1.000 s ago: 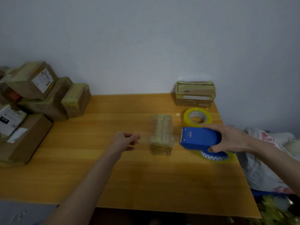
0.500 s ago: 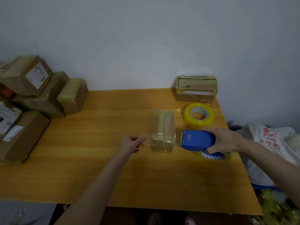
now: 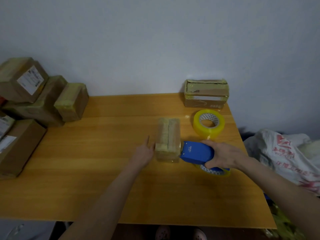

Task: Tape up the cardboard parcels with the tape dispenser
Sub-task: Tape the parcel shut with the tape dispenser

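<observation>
A small taped cardboard parcel lies in the middle of the wooden table. My right hand grips the blue tape dispenser, whose front edge meets the parcel's right side. The dispenser's tape roll shows under my palm. My left hand lies with straight fingers against the parcel's left side.
A spare yellow tape roll stands behind the dispenser, and a taped box sits at the back right corner. Several stacked parcels crowd the table's left end. A white plastic bag lies off the right edge.
My left hand let go of its pinch, opened, and moved right against the parcel. The dispenser moved left until it touched the parcel's right side.
</observation>
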Tool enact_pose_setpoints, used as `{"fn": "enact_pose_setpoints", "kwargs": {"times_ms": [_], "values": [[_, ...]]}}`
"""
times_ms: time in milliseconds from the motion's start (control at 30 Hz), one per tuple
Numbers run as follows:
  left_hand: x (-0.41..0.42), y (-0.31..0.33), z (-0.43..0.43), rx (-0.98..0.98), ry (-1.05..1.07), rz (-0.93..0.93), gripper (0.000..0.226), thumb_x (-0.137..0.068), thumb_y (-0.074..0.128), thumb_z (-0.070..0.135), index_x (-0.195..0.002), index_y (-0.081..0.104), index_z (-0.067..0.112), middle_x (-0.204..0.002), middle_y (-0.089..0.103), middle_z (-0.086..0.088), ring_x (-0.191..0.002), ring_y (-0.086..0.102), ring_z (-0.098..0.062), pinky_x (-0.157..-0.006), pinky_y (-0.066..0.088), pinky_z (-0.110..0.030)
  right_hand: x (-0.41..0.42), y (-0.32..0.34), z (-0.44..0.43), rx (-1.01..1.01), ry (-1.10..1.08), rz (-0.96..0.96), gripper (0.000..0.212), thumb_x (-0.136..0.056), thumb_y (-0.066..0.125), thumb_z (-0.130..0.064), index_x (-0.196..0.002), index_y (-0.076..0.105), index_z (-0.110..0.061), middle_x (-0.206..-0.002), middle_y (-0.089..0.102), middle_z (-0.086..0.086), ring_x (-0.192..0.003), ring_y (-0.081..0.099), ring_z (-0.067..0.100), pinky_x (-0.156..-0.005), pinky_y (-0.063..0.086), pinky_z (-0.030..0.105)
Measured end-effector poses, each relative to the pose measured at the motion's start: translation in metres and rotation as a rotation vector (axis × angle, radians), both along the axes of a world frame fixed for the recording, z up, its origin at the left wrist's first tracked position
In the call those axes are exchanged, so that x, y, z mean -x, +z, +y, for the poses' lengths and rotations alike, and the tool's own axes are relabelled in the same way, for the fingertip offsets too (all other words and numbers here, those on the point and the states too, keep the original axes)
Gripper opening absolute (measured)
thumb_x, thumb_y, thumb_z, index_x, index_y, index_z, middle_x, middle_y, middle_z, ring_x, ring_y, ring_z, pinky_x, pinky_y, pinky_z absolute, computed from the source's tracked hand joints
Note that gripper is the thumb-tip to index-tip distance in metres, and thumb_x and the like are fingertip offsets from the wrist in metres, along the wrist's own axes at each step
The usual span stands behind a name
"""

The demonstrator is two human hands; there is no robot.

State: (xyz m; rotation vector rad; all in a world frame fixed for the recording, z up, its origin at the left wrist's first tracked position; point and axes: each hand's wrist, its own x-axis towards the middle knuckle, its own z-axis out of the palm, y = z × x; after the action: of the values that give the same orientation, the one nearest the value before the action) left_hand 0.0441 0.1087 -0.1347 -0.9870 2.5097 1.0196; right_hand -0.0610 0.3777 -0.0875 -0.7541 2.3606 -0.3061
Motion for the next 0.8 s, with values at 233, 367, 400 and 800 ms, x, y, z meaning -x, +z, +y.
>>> {"fn": "enact_pose_setpoints", "kwargs": {"times_ms": [233,367,400,800], "values": [[-0.017,0.038,0.022,0.545,-0.364,0.621,0.041,-0.086,0.059,0.000,-0.126,0.060,0.011,-0.122,0.061,-0.008,-0.101,0.062,-0.027,-0.074,0.050,-0.030,-0.005,-0.004,0.000,0.018,0.019,0.049,0.078,-0.072,0.072,-0.047,-0.138,0.032,-0.039,-0.107,0.058,-0.009,-0.095,0.058,0.018,-0.075,0.052,0.035],[-0.024,0.019,0.059,0.560,-0.761,0.322,0.066,-0.097,0.034,0.007,-0.151,-0.001,0.018,-0.156,-0.008,0.005,-0.145,-0.001,-0.010,-0.118,0.001,-0.031,-0.002,-0.003,0.006,-0.011,0.087,0.138,0.081,-0.070,0.071,-0.059,-0.139,0.032,-0.039,-0.116,0.061,-0.008,-0.101,0.059,0.019,-0.078,0.052,0.036],[-0.026,0.013,0.057,0.587,-0.779,0.232,0.066,-0.098,0.028,0.010,-0.148,-0.015,0.018,-0.152,-0.020,0.006,-0.144,-0.013,-0.009,-0.117,-0.010,-0.030,-0.001,-0.003,0.008,-0.003,0.092,0.139,0.082,-0.071,0.071,-0.060,-0.139,0.032,-0.040,-0.118,0.060,-0.009,-0.103,0.058,0.018,-0.079,0.051,0.035],[-0.026,0.014,0.050,0.639,-0.824,0.121,0.069,-0.099,0.028,0.014,-0.139,-0.028,0.021,-0.148,-0.031,0.005,-0.136,-0.025,-0.005,-0.118,-0.012,-0.030,0.006,0.006,0.051,0.124,0.065,-0.005,0.081,-0.069,0.073,-0.041,-0.138,0.031,-0.046,-0.099,0.055,-0.021,-0.091,0.057,0.009,-0.079,0.053,0.035]]}}
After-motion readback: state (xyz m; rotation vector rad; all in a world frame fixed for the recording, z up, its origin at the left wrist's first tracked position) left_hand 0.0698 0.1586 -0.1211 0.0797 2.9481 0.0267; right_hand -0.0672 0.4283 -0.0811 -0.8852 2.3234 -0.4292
